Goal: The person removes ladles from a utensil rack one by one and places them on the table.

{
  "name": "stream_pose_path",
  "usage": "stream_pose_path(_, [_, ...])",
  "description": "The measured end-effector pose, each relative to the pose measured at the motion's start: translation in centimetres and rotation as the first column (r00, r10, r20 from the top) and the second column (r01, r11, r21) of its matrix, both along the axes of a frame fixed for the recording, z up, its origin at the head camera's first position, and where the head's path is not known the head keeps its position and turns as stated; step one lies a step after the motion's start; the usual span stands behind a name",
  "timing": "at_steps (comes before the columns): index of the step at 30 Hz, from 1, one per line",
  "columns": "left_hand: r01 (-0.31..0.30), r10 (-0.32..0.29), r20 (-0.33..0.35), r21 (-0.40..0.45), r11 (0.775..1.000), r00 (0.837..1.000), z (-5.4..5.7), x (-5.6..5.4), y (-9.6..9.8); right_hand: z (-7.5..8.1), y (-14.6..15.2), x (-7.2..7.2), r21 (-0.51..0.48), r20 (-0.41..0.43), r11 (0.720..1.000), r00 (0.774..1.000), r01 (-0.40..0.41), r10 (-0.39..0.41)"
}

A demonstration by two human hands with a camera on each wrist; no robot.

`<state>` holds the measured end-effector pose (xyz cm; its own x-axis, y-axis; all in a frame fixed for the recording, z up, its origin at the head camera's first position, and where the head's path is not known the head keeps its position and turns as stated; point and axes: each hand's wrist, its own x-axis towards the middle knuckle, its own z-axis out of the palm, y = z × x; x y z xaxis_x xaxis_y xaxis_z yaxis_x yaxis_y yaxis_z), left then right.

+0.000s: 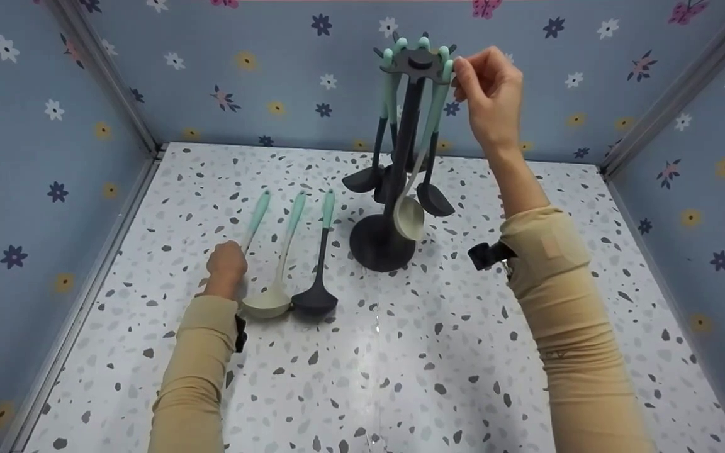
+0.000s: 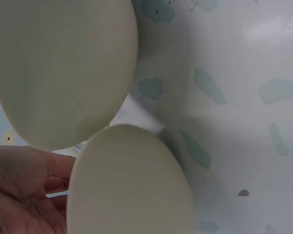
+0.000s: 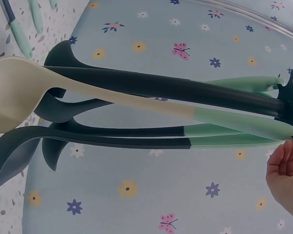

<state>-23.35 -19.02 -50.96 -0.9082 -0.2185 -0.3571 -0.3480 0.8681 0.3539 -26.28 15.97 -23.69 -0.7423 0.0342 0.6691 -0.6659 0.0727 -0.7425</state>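
My left hand (image 1: 226, 264) grips the mint-and-cream handle (image 1: 255, 220) of the leftmost ladle on the table; its bowl is hidden behind my wrist in the head view. Beside it lie a second cream ladle (image 1: 268, 301) and a dark grey ladle (image 1: 315, 298). Two cream bowls fill much of the left wrist view, the lower bowl (image 2: 132, 185) partly covering my left hand (image 2: 27, 190). High at the utensil stand (image 1: 405, 132), my right hand (image 1: 494, 94) pinches the mint handle end of a hanging cream serving spoon (image 1: 410, 217), right at the hook.
Several dark grey utensils with mint handles hang around the stand, among them a dark spoon (image 1: 435, 199). The stand's round base (image 1: 381, 245) is on the speckled table (image 1: 438, 352). Blue flowered panels (image 1: 312, 82) close off the back and both sides.
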Motion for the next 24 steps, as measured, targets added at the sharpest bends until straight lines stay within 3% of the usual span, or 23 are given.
stream_pose_path(14, [0.031, -0.031, -0.016, 0.006, 1.0, 0.999, 0.9, 0.1, -0.3, 0.1, -0.1, 0.2, 0.024, -0.007, 1.0, 1.0, 0.018, -0.018])
stream_pose_path(19, [0.041, -0.042, -0.068, -0.018, 0.999, 0.997, 1.9, 0.0, 0.0, 0.2, -0.1, 0.3, 0.044, -0.014, 0.998, 0.999, 0.038, -0.038])
stream_pose_path(24, [0.071, -0.073, -0.135, -0.022, 0.997, 0.988, 3.7, 0.2, 1.0, -0.1, 0.1, 0.0, 0.051, -0.01, 0.997, 0.999, 0.05, -0.049])
